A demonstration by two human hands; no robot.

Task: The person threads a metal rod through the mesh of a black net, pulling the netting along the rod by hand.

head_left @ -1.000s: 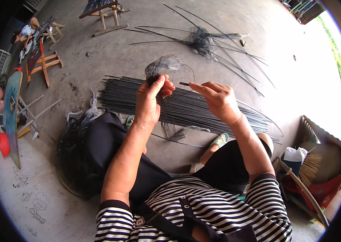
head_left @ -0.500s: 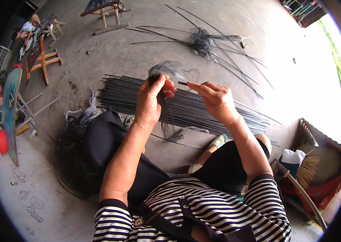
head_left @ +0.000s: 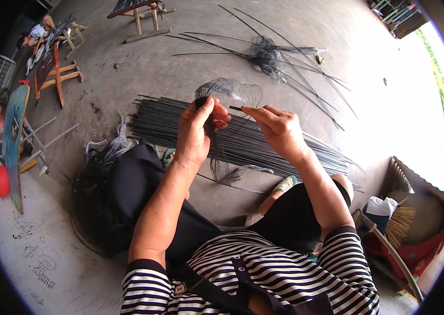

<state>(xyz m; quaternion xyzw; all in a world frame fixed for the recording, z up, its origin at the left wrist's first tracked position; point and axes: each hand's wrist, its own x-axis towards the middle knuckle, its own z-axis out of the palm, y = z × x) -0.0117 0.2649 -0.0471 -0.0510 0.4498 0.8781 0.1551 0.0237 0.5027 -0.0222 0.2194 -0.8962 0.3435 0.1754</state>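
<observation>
On smooth grey floor: straight black rods lay heaped | left hand pinched fine dark mesh | right hand, apart, gripped slim dark stick

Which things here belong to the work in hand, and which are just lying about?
In the work:
- net, in the left hand
- dark strip, in the right hand
- rods under the hands, probably
- tangle beyond, probably

Lying about, it seems:
- wooden stand
- blue board
- straw bundle
</observation>
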